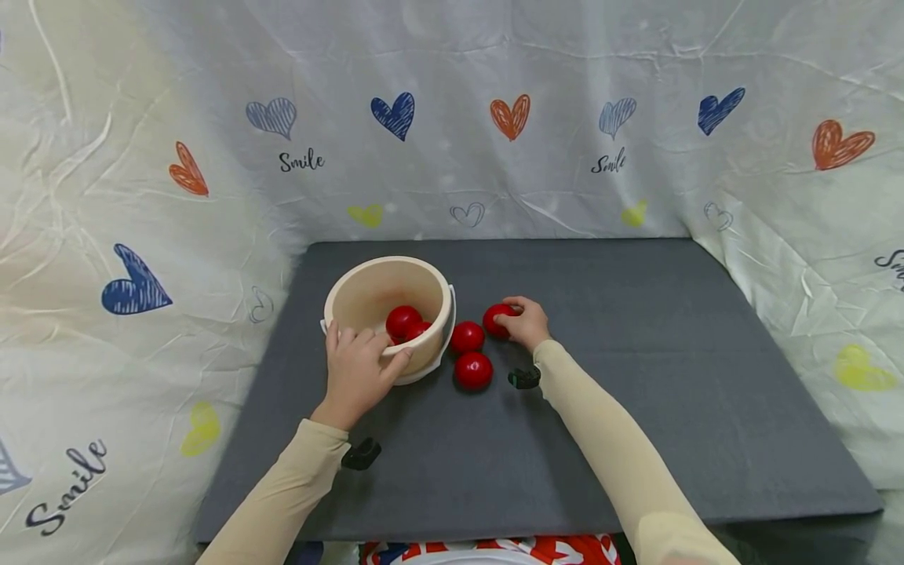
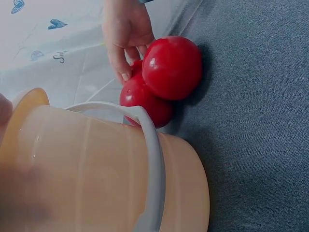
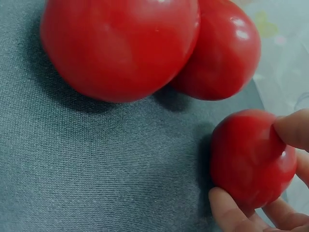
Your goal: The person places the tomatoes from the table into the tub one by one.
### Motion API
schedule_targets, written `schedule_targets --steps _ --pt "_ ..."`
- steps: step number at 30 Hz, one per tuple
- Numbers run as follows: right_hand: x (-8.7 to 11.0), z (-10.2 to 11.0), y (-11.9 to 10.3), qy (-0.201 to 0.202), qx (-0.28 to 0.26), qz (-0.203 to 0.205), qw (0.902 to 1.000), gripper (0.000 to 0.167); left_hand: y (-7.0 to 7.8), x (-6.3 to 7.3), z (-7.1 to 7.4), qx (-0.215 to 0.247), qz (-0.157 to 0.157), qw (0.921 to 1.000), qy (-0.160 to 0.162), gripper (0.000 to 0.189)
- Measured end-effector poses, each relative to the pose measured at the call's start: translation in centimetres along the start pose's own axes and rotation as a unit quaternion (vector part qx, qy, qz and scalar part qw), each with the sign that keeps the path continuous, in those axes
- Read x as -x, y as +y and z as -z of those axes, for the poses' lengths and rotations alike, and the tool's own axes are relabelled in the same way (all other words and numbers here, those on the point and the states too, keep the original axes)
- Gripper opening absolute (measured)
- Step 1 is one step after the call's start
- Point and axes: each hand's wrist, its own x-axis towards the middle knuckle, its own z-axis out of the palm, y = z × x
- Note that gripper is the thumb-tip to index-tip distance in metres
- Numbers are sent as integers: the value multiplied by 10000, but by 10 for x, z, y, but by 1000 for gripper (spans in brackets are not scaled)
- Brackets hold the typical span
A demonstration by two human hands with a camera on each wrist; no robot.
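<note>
A cream bucket with a white handle stands on the left part of the table. My left hand grips its near rim, fingers over the edge and thumb outside. Inside lie red tomatoes, one showing well and another partly hidden by the rim. Right of the bucket, two more tomatoes rest close together, one farther back and one nearer. Just beyond them my right hand holds a tomato between thumb and fingers, low over the cloth.
Dark grey cloth covers the table. A pale curtain printed with hearts hangs behind it and along both sides. Small black wrist cameras sit under the left wrist and the right wrist.
</note>
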Motion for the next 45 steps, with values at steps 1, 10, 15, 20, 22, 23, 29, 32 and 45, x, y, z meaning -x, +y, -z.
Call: schedule_targets --steps 1,10,15,20,22,23,29,32,45 --pt "1 1 0 -2 -40 -7 10000 45 0 0 0 2 -7 10000 10 33" --pt "1 10 -6 -40 -73 -5 10000 48 0 0 -1 -5 -43 10000 57 34" --pt "-2 19 -19 -108 -243 103 9996 47 0 0 0 0 -18 10000 47 34" --pt "-1 30 -43 -287 -455 339 9980 47 0 0 0 -6 -8 10000 22 34" --pt "1 34 -55 -394 -494 481 9968 48 0 0 0 3 -9 10000 38 33" --pt "3 35 -62 -446 -514 556 9961 48 0 0 0 2 -14 10000 51 33" --pt "15 37 -100 -786 -669 985 9898 48 0 0 -1 29 -18 9999 104 32" --pt "21 35 -116 -953 -717 1121 9865 48 0 0 -2 41 -45 9999 122 33" --pt "44 -5 -152 -1786 -657 1652 9677 46 1 -1 -1 72 -208 9993 304 33"
